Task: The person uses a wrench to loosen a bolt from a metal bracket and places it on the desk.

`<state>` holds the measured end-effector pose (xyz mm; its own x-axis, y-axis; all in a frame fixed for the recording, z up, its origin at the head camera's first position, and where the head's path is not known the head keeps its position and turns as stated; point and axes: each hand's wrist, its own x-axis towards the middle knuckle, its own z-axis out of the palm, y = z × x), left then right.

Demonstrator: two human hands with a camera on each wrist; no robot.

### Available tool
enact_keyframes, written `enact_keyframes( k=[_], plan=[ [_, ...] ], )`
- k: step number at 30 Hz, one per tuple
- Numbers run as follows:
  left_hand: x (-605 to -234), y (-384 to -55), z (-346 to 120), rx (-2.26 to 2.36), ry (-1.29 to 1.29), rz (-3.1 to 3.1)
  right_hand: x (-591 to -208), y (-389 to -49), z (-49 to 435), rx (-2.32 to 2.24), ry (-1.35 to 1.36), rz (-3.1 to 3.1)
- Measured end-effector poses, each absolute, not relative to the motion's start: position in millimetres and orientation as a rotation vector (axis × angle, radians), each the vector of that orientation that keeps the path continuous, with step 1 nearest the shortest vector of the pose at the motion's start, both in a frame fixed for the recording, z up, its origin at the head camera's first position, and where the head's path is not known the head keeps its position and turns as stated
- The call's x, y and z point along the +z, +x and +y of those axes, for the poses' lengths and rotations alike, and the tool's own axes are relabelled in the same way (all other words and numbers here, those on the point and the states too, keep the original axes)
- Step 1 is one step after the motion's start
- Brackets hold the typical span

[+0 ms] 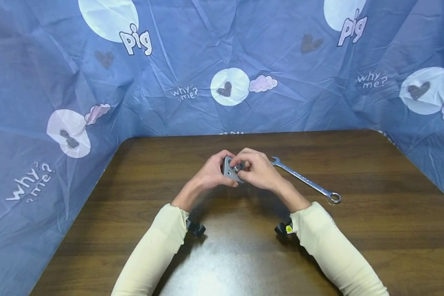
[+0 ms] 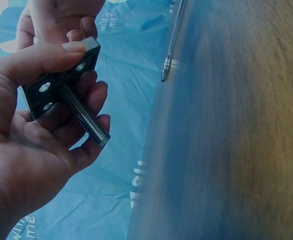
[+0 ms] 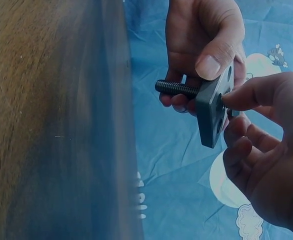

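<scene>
My left hand (image 1: pixel 211 171) grips a small grey metal plate (image 1: pixel 228 172) with several round holes, thumb on one edge and fingers behind. A threaded bolt (image 2: pixel 84 115) runs through the plate, and its shank sticks out on the left palm's side, as the left wrist view shows. On the plate's other face, my right hand (image 1: pixel 260 169) pinches the bolt's head (image 1: pixel 238 167) between thumb and fingers. In the right wrist view the right fingertips partly cover that head. Both hands are held above the table.
A combination wrench (image 1: pixel 306 179) lies slantwise on the brown wooden table (image 1: pixel 373 234), just right of my right hand. Blue printed cloth (image 1: pixel 177 53) hangs behind the table and along its sides. Dark wrist-camera mounts (image 1: pixel 196 228) sit under both wrists.
</scene>
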<state>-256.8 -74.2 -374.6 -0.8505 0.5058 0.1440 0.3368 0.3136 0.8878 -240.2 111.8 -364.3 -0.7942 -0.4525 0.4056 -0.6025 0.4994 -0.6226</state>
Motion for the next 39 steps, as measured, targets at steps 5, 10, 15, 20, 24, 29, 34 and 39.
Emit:
enact_keyframes(
  k=[5, 10, 15, 20, 24, 29, 34, 39],
  plan=[
    [-375.3, -256.3, -74.9, 1.558, 0.771, 2.417, -364.7, -240.2, 111.7, 1.175, 0.931, -2.543],
    [-377.5, -254.7, -75.3, 1.573, 0.762, 2.416, -365.9, -239.9, 113.4, 1.176, 0.839, -2.587],
    [-379.1, -253.9, -75.7, 1.565, 0.755, 2.412, -367.5, -239.3, 112.4, 1.097, 0.62, -2.692],
    [-378.8, -253.6, -76.9, 1.549, 0.764, 2.418, -367.2, -238.2, 109.4, 1.01, 0.545, -2.74],
    [-377.6, -253.9, -77.1, 1.561, 0.772, 2.409, -366.3, -238.1, 107.7, 0.994, 0.571, -2.709],
    [-375.9, -254.8, -76.5, 1.575, 0.766, 2.404, -365.0, -239.5, 108.9, 1.003, 0.64, -2.658],
    [-375.7, -255.6, -75.5, 1.582, 0.762, 2.403, -363.8, -240.5, 110.8, 1.06, 0.726, -2.622],
    [-376.7, -256.3, -75.1, 1.604, 0.772, 2.393, -363.1, -240.6, 111.1, 1.076, 0.797, -2.582]
  ],
)
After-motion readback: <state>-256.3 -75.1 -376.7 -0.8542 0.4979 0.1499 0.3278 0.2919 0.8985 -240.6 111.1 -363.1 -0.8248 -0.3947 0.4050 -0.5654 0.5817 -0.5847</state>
